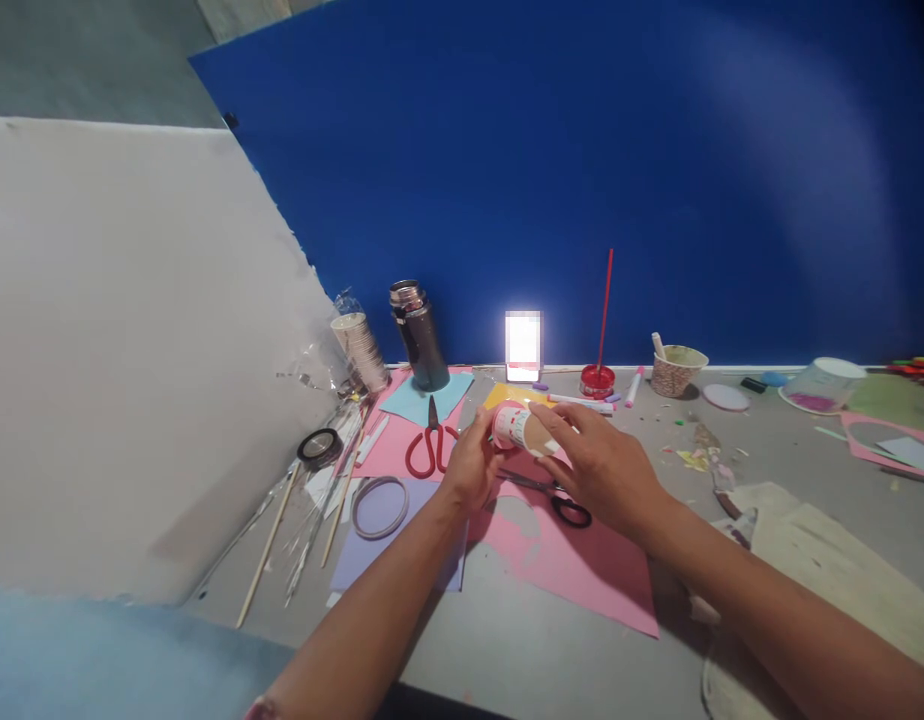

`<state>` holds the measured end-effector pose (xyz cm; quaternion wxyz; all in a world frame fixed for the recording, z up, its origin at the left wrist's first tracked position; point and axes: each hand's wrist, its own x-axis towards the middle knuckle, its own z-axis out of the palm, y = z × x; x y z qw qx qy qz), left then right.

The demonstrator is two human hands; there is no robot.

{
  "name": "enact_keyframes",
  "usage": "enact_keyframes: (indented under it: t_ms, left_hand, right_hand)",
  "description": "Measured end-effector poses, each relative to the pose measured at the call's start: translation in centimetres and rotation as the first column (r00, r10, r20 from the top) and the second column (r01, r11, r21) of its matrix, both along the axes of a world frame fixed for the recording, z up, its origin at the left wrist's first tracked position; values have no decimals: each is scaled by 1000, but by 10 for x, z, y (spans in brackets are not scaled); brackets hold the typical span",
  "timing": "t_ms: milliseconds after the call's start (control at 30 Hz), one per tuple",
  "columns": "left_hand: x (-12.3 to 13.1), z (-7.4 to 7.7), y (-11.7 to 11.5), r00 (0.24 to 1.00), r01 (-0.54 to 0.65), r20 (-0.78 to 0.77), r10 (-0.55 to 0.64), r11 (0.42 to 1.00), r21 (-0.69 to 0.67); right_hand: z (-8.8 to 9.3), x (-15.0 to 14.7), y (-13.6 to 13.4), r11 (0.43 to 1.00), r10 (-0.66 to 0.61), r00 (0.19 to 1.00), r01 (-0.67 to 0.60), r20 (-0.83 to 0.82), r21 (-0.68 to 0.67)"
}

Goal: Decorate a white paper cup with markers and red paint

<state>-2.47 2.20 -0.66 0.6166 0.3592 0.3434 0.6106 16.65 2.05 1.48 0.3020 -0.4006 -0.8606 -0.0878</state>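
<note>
Both of my hands hold a paper cup lying on its side above the table, with a pink strip around its rim. My left hand grips the cup's rim end from the left, fingers curled. My right hand covers the cup's base end from the right, fingers pressed along its side. Under the hands lie a pink paper sheet and black-handled scissors. Red-handled scissors lie just left of my left hand.
A dark flask, stacked paper cups, a lit phone, a red pot with a stick, markers, tape rolls, wooden sticks and a lilac sheet crowd the grey table. A white board stands left, a blue one behind.
</note>
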Motion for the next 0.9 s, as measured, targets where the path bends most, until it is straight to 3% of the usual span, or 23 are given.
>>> enact_keyframes:
  t_ms: [300,900]
  left_hand:
    - [-1,2,-1,999,25,-20,-25,1000,-9]
    - [5,11,-4,1000,30,-3,-30,999,20]
  right_hand:
    - [2,-3,-3,998,-58,998,59,36,-33]
    - [2,-4,-2,999,-36,999,37,38,-18]
